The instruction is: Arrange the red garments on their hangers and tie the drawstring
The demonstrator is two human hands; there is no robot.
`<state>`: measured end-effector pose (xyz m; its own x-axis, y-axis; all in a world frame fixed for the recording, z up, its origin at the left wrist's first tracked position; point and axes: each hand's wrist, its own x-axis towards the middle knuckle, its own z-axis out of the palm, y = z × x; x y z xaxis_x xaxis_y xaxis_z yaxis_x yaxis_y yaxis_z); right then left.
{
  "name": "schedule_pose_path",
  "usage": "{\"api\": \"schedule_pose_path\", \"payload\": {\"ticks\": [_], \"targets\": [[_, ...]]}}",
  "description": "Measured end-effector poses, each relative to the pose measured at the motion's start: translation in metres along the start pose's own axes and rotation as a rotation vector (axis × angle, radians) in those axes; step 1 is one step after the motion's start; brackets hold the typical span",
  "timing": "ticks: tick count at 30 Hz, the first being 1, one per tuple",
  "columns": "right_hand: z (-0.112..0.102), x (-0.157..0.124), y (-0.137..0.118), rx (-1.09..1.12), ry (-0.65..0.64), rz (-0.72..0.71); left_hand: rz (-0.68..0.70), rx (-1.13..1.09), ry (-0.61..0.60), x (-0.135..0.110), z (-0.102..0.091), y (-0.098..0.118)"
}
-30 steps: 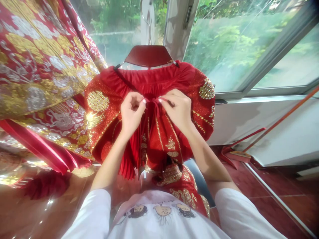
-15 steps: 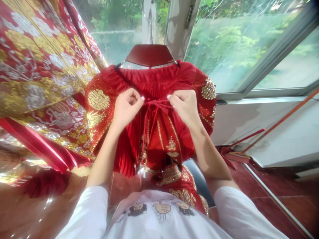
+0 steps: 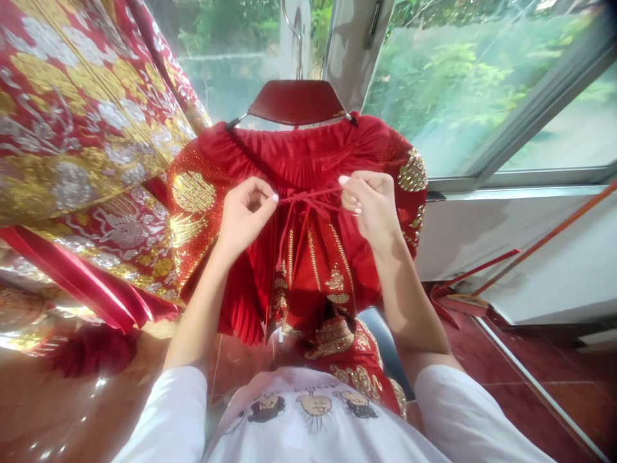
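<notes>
A red pleated skirt (image 3: 308, 151) with gold beadwork hangs by its waist from the clips of a dark red hanger (image 3: 297, 103). Across its front runs a thin red tie string (image 3: 308, 198), looped into a bow whose ends dangle down. My left hand (image 3: 247, 212) pinches the string on the left of the bow between thumb and forefinger. On the other side, my right hand (image 3: 373, 199) is closed on the string, fingers curled in. Both hands are level, in front of the skirt, with the string stretched between them.
Red cloth with gold and silver embroidery (image 3: 87, 116) hangs close on the left. Behind the hanger is a sliding window (image 3: 463, 96). A red stick (image 3: 544, 241) leans at the right wall. Gold-patterned red fabric (image 3: 359, 366) lies below the skirt, near my shirt.
My right hand has moved a little to the right, drawing the string out. My left hand stays almost in place. The skirt and hanger appear slightly further right and higher.
</notes>
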<state>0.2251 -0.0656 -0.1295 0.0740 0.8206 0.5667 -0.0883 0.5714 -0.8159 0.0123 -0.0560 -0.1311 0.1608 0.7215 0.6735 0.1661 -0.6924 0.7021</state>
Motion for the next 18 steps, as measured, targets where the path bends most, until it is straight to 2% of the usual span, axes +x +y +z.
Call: {"api": "schedule_pose_path", "payload": {"ticks": [6, 9, 11, 13, 15, 17, 18], "targets": [[-0.017, 0.002, -0.014, 0.068, -0.095, 0.107, 0.031, 0.169, 0.020, -0.002, -0.009, 0.005], [-0.025, -0.002, -0.015, -0.051, -0.063, 0.138, 0.022, 0.316, 0.042, -0.003, -0.015, 0.002], [-0.029, -0.007, -0.017, -0.167, -0.041, 0.110, 0.033, 0.364, 0.011, -0.003, -0.019, 0.001], [-0.034, -0.012, -0.021, -0.342, 0.017, -0.018, 0.084, 0.367, -0.011, 0.000, -0.026, 0.006], [-0.043, -0.012, -0.029, -0.562, 0.160, -0.279, 0.206, 0.408, 0.039, 0.009, -0.039, 0.015], [-0.058, -0.008, -0.035, -0.790, 0.300, -0.556, 0.346, 0.577, 0.098, 0.025, -0.058, 0.022], [-0.067, -0.003, -0.036, -0.881, 0.310, -0.629, 0.386, 0.691, 0.096, 0.034, -0.069, 0.023]]}}
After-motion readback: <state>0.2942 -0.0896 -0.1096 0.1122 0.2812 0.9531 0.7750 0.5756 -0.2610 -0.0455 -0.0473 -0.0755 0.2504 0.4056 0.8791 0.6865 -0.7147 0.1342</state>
